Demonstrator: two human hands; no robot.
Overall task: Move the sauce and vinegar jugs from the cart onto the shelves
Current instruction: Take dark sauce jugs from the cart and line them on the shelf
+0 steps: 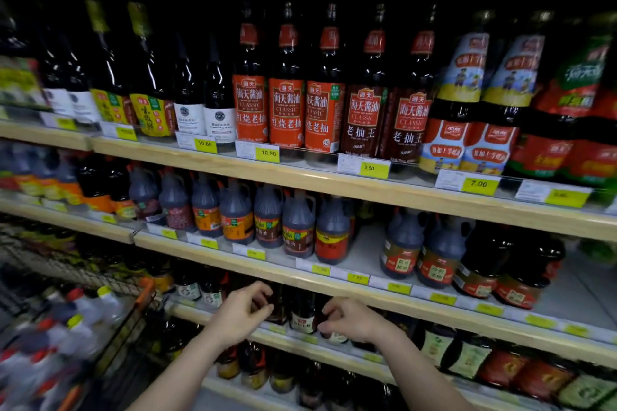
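Bottle: a dark bottle (302,314) stands upright on the third shelf (417,309) down, long axis vertical, cap up, label facing out; it sits between the two hands.
Left hand: the left hand (242,314) is at 9 o'clock of the bottle, fingers (263,290) curled in toward a neighbouring dark bottle (277,305); whether they grip it I cannot tell.
Right hand: the right hand (354,319) is at 3 o'clock of the bottle, fingers (330,310) bent and close to its side; contact is unclear.
Cart: the cart (140,304) lies at 9 o'clock of the hands, holding blurred jugs (83,314) with red and yellow caps.
Jug shelf: handled dark jugs (298,227) stand upright one shelf up, at 12 o'clock.
Top row: tall bottles (287,90) with red labels stand above yellow price tags (267,153).
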